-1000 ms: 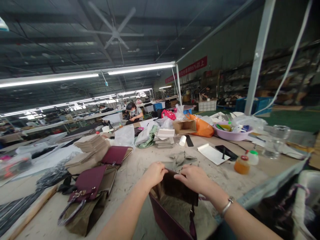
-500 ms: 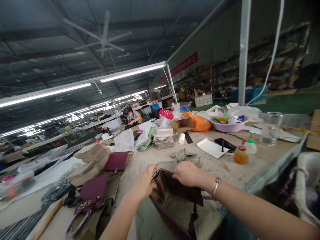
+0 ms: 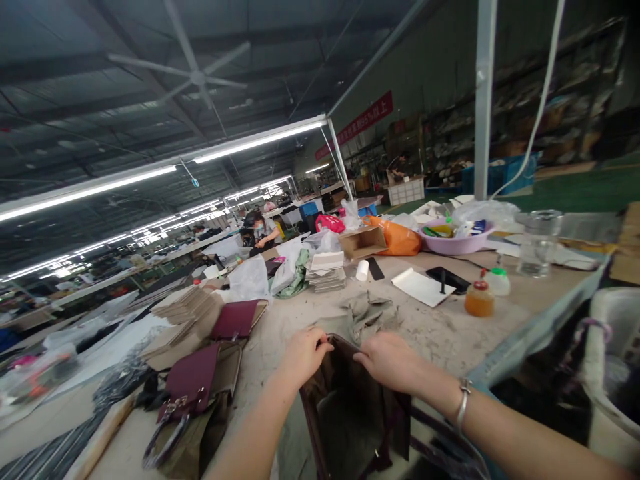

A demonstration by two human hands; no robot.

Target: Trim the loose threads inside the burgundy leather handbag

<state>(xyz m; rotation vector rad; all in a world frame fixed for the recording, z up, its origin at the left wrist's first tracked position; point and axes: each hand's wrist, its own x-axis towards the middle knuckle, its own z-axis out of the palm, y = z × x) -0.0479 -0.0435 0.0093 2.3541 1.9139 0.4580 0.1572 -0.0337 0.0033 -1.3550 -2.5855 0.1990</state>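
A dark maroon handbag (image 3: 345, 413) with a brown-olive lining stands before me at the table's near edge, its mouth facing me. My left hand (image 3: 306, 357) pinches the far rim of the bag at its left corner, fingers closed. Farther right along that same rim, my right hand (image 3: 387, 360) is closed on the edge, a silver bracelet on its wrist. Dark straps hang at the bag's right side. Just beyond the hands lies crumpled olive cloth (image 3: 367, 317). To the left rest another maroon handbag (image 3: 193, 380) with a wrapped handle and a maroon bag piece (image 3: 237, 320).
Stacked brown panels (image 3: 183, 313) lie left, cards (image 3: 326, 272) farther back. On the right are a notepad (image 3: 420, 287), a phone (image 3: 447, 280), a jar of amber liquid (image 3: 479, 300), a clear container (image 3: 540, 247) and a purple basin (image 3: 457, 243). A person (image 3: 265, 233) sits beyond.
Both hands stay on the bag's rim. The left hand has shifted slightly right and up, and the right hand slightly right. The bag's opening has tilted and looks darker inside.
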